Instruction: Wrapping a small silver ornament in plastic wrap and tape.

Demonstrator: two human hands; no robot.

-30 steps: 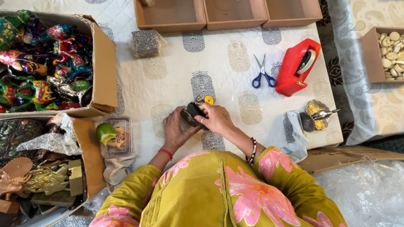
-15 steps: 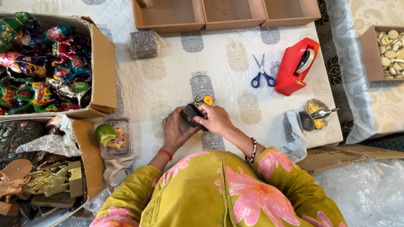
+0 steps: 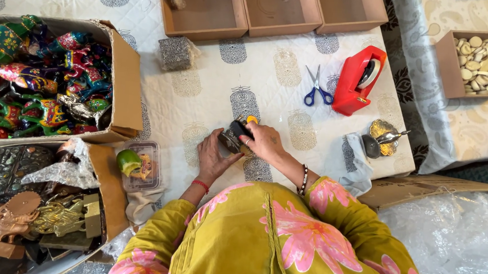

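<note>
Hands together near the front edge of the bed-like table, just above the lap in the yellow flowered dress. Left hand cupped under and beside a small dark object, fingers curled loosely, likely to steady it. Right hand closed over the top of the same object, fingers bent around it, thumb side hidden; a small yellow-orange piece visible just past the fingertips, touching or very near the object, cannot tell which. Object held slightly above the quilted white cloth, close to the body, probably for easy view and control. Blue-handled scissors and red tape dispenser toward the right side of the table, near each other, within reach of the right hand. Small dark pot with golden dish and spoon at the right edge, on a pale cloth. Three empty shallow brown trays in a row along the far edge. Small silvery block left of centre. Open cardboard box of bright painted animal figures at the left edge; below it another box with metal and golden figures in plastic wrap. Clear plastic container with green round thing at the front left corner. Brown box of pale round pieces well apart, on the right, off the table.
</note>
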